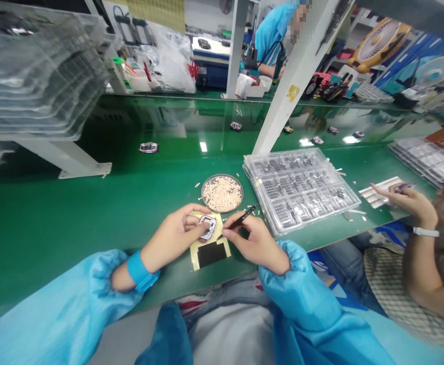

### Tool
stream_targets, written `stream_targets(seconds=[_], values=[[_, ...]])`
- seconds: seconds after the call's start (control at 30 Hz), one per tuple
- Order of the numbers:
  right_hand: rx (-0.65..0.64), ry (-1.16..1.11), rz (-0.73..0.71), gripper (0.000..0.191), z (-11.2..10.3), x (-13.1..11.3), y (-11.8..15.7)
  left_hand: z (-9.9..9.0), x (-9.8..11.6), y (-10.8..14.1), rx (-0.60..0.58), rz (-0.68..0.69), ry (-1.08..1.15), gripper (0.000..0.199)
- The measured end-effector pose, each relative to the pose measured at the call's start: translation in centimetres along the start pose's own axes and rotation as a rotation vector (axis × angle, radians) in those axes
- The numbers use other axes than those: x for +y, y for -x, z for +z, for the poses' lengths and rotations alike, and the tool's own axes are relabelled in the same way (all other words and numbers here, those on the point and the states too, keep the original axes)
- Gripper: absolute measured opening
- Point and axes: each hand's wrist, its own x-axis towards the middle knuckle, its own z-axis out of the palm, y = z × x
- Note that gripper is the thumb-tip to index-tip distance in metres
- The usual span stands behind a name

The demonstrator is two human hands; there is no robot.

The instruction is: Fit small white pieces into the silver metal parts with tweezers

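The left grip (174, 235) is closed on a case (207, 229) over yellow paper (195, 259) on the table (138, 203); the right grip (255, 239) pinches tweezers (242, 218) beside it. Work looks midway, with many bits (222, 191) left in the dish (202, 195).

On green bench (73, 218): yellow sheet (218, 226) near front edge; behind it, round dish (225, 211) of pale pieces (222, 192); right, along that edge, clear tray stack (309, 220).

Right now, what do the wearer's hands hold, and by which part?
Left hand: a small casing, by its left side. Right hand: black tweezers, toward the tips.
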Motion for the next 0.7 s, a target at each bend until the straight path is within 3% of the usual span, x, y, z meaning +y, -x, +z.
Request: stream_targets(seconds=[0.17, 0.3, 0.7], values=[[0.111, -0.068, -0.143, 0.008, -0.25, -0.51, 0.15, -0.1, 0.27, 0.09, -0.015, 0.004, 0.02, 0.033], [0.105, -0.066, -0.257, 0.013, -0.22, -0.64, 0.15, -0.17, 0.3, 0.16, 0.006, -0.009, 0.028, 0.036], [0.086, -0.009, -0.243, 0.015, 0.18, -0.11, 0.0, -0.11, 0.06, 0.48, 0.02, -0.012, 0.093, 0.038]])
